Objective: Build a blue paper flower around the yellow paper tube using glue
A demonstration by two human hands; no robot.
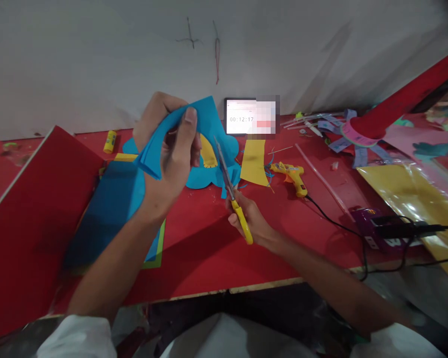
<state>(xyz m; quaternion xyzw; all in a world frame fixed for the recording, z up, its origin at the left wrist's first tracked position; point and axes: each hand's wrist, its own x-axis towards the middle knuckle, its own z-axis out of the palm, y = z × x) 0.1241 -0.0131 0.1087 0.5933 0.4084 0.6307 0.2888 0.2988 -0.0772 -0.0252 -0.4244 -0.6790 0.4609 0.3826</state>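
Note:
My left hand (169, 151) is raised above the red table (205, 248) and closed on a folded blue foam sheet (205, 117), thumb pressed on top. My right hand (248, 216) grips yellow-handled scissors (229, 186) lower right of it. The blades point up and left towards the sheet's right edge. Under the sheet lies a blue flower-shaped cutout (205, 181) with a yellow piece (208, 154) on it.
A red board (30, 223) leans at the left, with blue and green sheets (112, 209) beside it. A yellow glue gun (291, 175) with a black cord, a yellow paper strip (254, 161), a glue stick (109, 141), a phone (242, 117) and a power strip (373, 223) lie around.

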